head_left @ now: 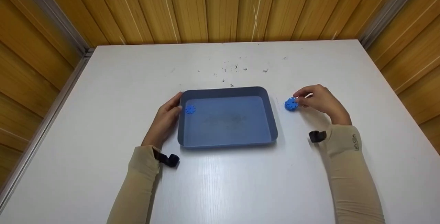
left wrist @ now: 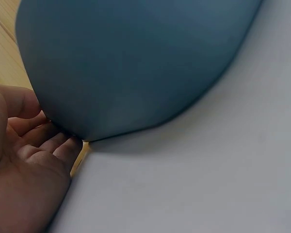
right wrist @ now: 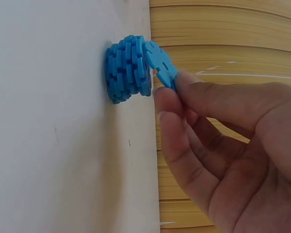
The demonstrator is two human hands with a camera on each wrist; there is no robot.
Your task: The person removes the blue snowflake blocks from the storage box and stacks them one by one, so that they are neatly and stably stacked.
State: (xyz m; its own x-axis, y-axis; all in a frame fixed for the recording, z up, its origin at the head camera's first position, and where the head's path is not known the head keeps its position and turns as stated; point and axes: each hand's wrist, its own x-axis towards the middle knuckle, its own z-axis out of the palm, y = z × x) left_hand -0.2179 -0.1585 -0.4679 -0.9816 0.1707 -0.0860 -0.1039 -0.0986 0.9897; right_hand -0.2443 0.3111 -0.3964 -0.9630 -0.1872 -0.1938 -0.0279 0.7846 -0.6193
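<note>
A blue-grey rectangular tray (head_left: 233, 133) lies on the white table. My left hand (head_left: 164, 121) grips its left wall, the thumb at the rim and the fingers outside; the left wrist view shows those fingers (left wrist: 63, 148) against the tray's underside edge. One flat blue notched disc (head_left: 190, 109) lies inside near the left wall. To the right of the tray, my right hand (head_left: 321, 101) pinches another blue notched disc (right wrist: 161, 64) between thumb and fingers. It is tilted at the top of a stack of several like discs (right wrist: 125, 70); whether they touch is hard to tell.
The white table (head_left: 223, 189) extends around the tray, with dark scuff marks behind it. Yellow wood-look panels (head_left: 220, 9) stand at the back and both sides. A small black camera (head_left: 170, 160) is strapped to the left wrist, another (head_left: 316, 136) to the right.
</note>
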